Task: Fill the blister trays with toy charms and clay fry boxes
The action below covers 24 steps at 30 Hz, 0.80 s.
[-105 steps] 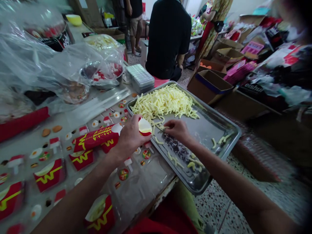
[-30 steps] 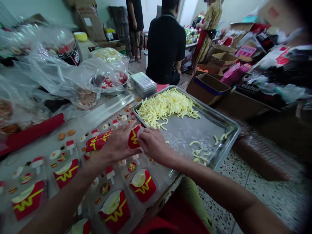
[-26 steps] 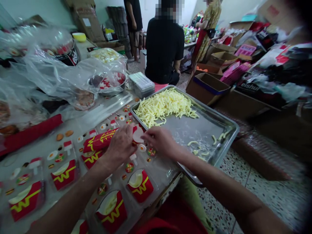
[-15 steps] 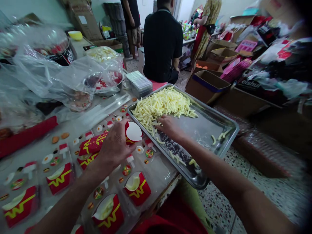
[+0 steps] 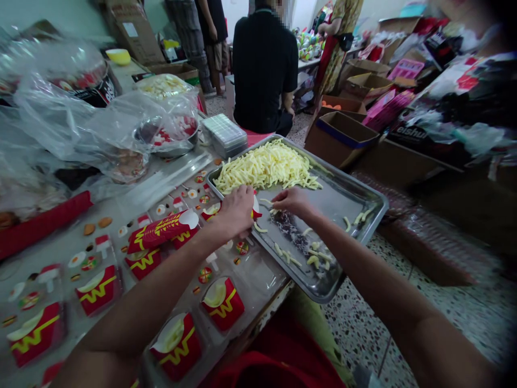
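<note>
My left hand (image 5: 237,209) is closed around a red french fry box (image 5: 257,207), mostly hidden by the fingers, over the near left edge of the metal tray (image 5: 363,242). Just right of it, my right hand (image 5: 294,200) pinches a few pale yellow fries (image 5: 266,201), which look like toy pieces. A heap of such fries (image 5: 269,166) fills the tray's far left part, with loose ones scattered nearer me. On the table, a nested stack of red fry boxes (image 5: 155,233) lies left of my left hand. Filled fry boxes (image 5: 223,304) rest in clear plastic trays.
Small toy foods such as a burger slice piece (image 5: 205,275) sit in the plastic trays. Behind are a metal bowl (image 5: 173,144) under plastic bags and a stack of clear cases (image 5: 224,134). A person in black (image 5: 264,70) sits ahead; cardboard boxes (image 5: 343,137) stand right.
My left hand has moved right to the tray edge with a fry box, away from the nested stack. My right hand has drawn back from the heap with fries in its fingers.
</note>
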Tool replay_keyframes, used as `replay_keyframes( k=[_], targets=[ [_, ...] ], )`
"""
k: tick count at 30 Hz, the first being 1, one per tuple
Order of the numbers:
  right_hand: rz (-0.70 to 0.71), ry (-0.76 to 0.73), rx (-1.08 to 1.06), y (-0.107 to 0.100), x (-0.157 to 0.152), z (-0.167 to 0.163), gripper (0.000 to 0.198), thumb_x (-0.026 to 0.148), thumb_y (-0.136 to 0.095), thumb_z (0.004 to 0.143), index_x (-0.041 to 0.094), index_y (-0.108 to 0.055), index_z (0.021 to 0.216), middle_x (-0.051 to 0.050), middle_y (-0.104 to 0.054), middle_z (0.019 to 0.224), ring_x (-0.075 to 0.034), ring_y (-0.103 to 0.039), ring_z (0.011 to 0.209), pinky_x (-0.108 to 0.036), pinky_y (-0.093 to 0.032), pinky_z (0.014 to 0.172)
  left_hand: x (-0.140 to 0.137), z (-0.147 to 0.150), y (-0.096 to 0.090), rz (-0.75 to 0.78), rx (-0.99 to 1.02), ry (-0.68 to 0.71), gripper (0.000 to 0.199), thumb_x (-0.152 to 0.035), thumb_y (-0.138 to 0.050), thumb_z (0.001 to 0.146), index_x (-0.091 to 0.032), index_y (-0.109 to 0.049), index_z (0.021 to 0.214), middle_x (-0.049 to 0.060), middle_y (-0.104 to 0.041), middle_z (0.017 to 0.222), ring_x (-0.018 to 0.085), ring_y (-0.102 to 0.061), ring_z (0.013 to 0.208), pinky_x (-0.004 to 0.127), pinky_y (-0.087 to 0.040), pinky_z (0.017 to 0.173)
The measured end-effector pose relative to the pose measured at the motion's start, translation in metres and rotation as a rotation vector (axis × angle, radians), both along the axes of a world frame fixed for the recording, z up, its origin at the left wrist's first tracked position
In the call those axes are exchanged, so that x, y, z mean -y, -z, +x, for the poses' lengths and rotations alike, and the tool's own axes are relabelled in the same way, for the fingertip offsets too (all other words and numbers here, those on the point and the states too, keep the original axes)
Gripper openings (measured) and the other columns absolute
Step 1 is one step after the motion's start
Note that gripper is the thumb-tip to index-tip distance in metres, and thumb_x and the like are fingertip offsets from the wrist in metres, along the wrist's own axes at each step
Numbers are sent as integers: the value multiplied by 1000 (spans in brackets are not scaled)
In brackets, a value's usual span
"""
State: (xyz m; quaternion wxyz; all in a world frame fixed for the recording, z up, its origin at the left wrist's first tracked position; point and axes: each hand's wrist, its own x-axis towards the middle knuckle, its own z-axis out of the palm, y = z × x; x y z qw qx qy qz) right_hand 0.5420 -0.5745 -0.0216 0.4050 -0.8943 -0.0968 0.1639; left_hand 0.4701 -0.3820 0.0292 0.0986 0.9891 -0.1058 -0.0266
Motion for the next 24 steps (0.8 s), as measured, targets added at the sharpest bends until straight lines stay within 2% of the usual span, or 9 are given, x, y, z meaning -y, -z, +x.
replay_keyframes(
  k=[2, 3, 5, 7, 9, 11, 14, 19, 24],
  targets=[
    [100, -33, -35, -10, 5, 5, 23, 21, -72, 69, 12, -82, 88, -3, -70, 62, -13, -58, 55, -25, -45, 55, 9, 14, 3, 10, -13, 41, 64, -14, -80, 58, -13, -54, 116, 21, -58, 122, 39, -58, 115, 50, -48, 96],
    [79, -73, 11, -16, 6, 7, 22, 19, -72, 67, 13, -82, 86, -1, -70, 62, -13, -58, 56, -24, -43, 55, 13, 21, 5, -2, -17, 73, 63, -15, -81, 57, -14, -55, 115, 20, -59, 122, 40, -57, 116, 51, -47, 97],
    [-62, -167, 156, -26, 3, 8, 18, 14, -71, 65, 15, -82, 79, 1, -69, 61, -12, -57, 58, -23, -39, 56, 18, 34, 12, -95, -52, 153, 62, -16, -81, 55, -17, -56, 111, 16, -61, 119, 38, -59, 113, 49, -49, 95],
    [-172, -199, 273, -34, -2, 6, 15, 11, -71, 65, 15, -81, 75, 2, -67, 60, -12, -58, 62, -24, -37, 58, 20, 46, 22, -297, -133, 195, 59, -15, -80, 53, -19, -56, 108, 11, -65, 110, 33, -63, 104, 44, -52, 89],
    [-101, -135, 300, -40, -5, 4, 13, 15, -72, 71, 14, -80, 80, 0, -70, 66, -13, -60, 66, -23, -38, 59, 19, 56, 33, -514, -200, 166, 60, -18, -79, 54, -20, -54, 108, 6, -66, 102, 28, -65, 94, 40, -54, 81],
    [66, -54, 245, -45, -5, 1, 17, 22, -71, 77, 12, -79, 89, -2, -73, 76, -14, -62, 69, -23, -42, 61, 17, 62, 41, -668, -211, 112, 63, -20, -79, 55, -20, -52, 111, 3, -66, 100, 24, -65, 89, 37, -55, 78],
    [137, -94, 198, -53, -3, -2, 22, 25, -67, 84, 12, -78, 98, -4, -73, 81, -14, -60, 71, -24, -44, 63, 14, 63, 47, -832, -177, 58, 68, -17, -78, 55, -20, -48, 117, 2, -65, 104, 20, -65, 89, 34, -55, 78],
    [27, -98, 436, -64, -12, 5, 27, 10, -65, 79, 13, -79, 101, -7, -69, 94, -15, -60, 79, -28, -47, 75, 10, 59, 44, -993, -151, 21, 72, -16, -79, 52, -18, -47, 117, 3, -64, 102, 19, -63, 88, 34, -54, 79],
    [207, 22, 519, -69, -12, 8, 20, 18, -67, 82, 17, -77, 99, -7, -71, 101, -16, -64, 85, -30, -51, 79, 1, 60, 47, -1084, -146, -41, 75, -17, -80, 53, -17, -46, 120, 7, -64, 111, 21, -64, 97, 36, -53, 88]
  ],
)
